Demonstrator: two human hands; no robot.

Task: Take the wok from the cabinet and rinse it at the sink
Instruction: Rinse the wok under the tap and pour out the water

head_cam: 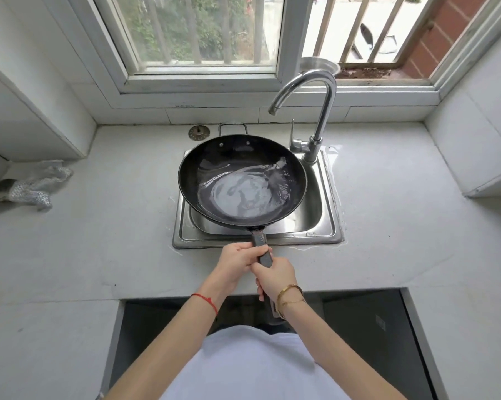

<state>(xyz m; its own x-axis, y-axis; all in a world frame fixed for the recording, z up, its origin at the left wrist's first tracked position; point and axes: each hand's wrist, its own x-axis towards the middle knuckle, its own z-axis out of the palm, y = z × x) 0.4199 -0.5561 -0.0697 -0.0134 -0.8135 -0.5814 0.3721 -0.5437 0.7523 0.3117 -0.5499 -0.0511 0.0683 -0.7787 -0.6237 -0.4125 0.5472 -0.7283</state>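
Note:
A black wok (209, 163) with a small metal loop handle at its far rim hangs over the steel sink (328, 226). Water pools and swirls across its bottom. Both hands grip its long dark handle (259, 241): my left hand (237, 262) is nearer the pan, my right hand (274, 277) just behind it. The curved chrome faucet (325, 93) arches above the wok's far right rim; no stream shows at its spout.
A crumpled silvery cloth (31, 186) lies on the left counter. A round drain strainer (198, 132) sits behind the sink. A steel bowl (318, 64) stands on the window sill. The cabinet opening (359, 327) below the counter is dark.

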